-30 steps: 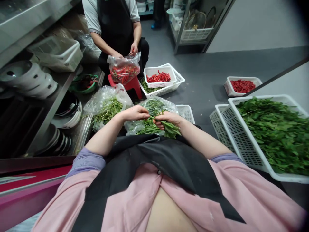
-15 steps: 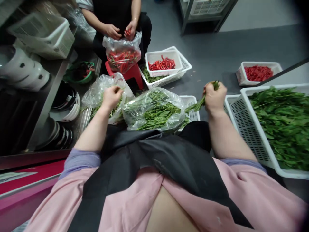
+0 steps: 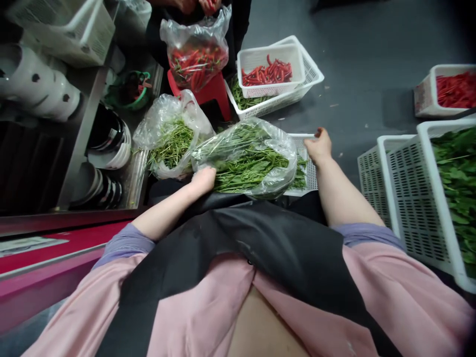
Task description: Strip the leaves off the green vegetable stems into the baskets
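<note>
We look down at a clear plastic bag of leafy green stems [image 3: 249,161] lying across our lap, against the black apron [image 3: 253,258], with a few stems poking out at its right end. Our left hand [image 3: 204,179] sits at the bag's lower left edge. The plastic and the angle hide its fingers, so we cannot tell whether it grips the bag or only touches it. Our right hand [image 3: 319,147] is well apart from the left, just past the corner of a white perforated basket [image 3: 309,168], its fingers loosely curled and holding nothing we can see. Resting the bag in the lap seems to keep it within easy reach of both hands.

Just to the left, a second clear bag of thin green sprigs [image 3: 171,148] touches the first, probably kept close for the same reach. On our right, stacked white baskets [image 3: 412,198] hold loose green leaves [image 3: 459,183] near at hand. Ahead, a co-worker's hands [image 3: 210,5] show at the top edge, above a bag of red chillies [image 3: 197,62] propped on a red plastic stool [image 3: 219,94]. Beside it, a small white basket of chillies [image 3: 269,74] sits on a larger one, apparently stacked to save floor space.
</note>
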### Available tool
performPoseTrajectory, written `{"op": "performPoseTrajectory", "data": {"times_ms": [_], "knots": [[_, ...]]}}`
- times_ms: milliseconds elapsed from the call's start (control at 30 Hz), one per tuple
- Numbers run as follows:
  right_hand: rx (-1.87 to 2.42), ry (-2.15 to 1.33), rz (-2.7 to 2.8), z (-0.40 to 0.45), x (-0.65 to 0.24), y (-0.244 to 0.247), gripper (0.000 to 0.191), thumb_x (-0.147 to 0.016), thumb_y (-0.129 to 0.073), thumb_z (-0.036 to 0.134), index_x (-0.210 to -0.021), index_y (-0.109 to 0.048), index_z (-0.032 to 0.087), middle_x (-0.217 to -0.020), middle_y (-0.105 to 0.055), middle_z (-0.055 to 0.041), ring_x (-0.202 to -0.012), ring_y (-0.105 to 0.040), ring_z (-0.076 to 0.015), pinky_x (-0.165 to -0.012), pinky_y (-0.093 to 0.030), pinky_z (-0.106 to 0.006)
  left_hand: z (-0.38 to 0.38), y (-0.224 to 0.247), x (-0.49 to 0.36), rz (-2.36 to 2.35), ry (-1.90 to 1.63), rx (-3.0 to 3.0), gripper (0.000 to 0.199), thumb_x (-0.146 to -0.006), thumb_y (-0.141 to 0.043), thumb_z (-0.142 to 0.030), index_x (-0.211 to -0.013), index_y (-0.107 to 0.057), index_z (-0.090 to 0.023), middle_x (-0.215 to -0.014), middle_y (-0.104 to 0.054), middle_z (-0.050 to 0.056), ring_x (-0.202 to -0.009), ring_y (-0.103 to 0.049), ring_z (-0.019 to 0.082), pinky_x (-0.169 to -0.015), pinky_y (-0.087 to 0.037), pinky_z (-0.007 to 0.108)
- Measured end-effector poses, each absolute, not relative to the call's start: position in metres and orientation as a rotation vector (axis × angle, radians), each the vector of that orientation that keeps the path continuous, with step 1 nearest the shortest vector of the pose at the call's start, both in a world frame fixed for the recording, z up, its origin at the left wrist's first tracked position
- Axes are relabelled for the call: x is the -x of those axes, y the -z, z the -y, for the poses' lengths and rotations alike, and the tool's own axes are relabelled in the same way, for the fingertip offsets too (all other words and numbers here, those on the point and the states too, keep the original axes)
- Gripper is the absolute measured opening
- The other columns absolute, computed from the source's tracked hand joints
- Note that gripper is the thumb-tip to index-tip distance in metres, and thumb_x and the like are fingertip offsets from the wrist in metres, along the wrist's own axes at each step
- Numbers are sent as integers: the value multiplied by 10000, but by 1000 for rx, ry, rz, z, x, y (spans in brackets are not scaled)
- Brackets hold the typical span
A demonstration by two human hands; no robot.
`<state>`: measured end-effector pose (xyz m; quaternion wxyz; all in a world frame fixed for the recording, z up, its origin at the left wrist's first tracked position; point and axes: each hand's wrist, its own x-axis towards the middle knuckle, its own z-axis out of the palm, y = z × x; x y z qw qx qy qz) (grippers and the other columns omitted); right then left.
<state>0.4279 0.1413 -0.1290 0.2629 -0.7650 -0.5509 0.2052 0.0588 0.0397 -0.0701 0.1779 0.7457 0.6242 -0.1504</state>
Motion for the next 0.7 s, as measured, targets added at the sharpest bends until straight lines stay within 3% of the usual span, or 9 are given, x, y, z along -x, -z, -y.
{"op": "performPoseTrajectory", "data": {"times_ms": [100,200,267,367,533,700], "knots": [[1675,-319,1492,-108,-389,73,426,-873,-353,179,-1272,-504,171,-1201,-569,-146,-1104,-552,-226,-952,-436,-416,-49,76,-38,-1797,461,-2073,276,-850,-477,-153,-1056,-652,-98,-1072,-677,186,-1007,-644,250,-893,-484,332],[1173,-385,2027,-59,-337,41,318,-876,-425,204,-1136,-607,188,-1031,-647,-102,-993,-585,-210,-912,-428,-362,-45,80,-39,-1634,431,-2145,340,-833,-545,-234,-1146,-622,-125,-1191,-632,167,-1105,-599,266,-932,-467,330],[974,-535,2481,-30,-307,47,260,-865,-471,191,-1059,-644,177,-916,-679,-98,-890,-603,-197,-816,-421,-314,-39,83,-46,-1561,431,-2189,508,-796,-627,-333,-1247,-550,-111,-1277,-570,181,-1173,-548,292,-951,-460,344],[1035,-555,2922,-3,-287,73,240,-889,-439,146,-980,-662,143,-839,-698,-112,-783,-609,-177,-689,-357,-282,-28,89,-56,-1605,487,-2240,687,-736,-708,-416,-1297,-472,-99,-1281,-537,194,-1180,-520,316,-947,-458,375],[1052,-523,3034,12,-301,81,261,-928,-440,250,-1015,-651,125,-824,-705,-96,-736,-603,-162,-656,-300,-280,-13,92,-58,-1490,473,-2450,536,-787,-670,-331,-1253,-469,-158,-1273,-516,151,-1169,-498,271,-885,-474,335],[1057,-653,3020,23,-303,67,289,-909,-460,304,-1033,-646,120,-847,-685,-86,-749,-603,-167,-640,-326,-266,-9,97,-57,-1458,523,-2549,371,-805,-618,-267,-1140,-534,-129,-1153,-573,155,-1085,-532,286,-814,-486,363]]}}
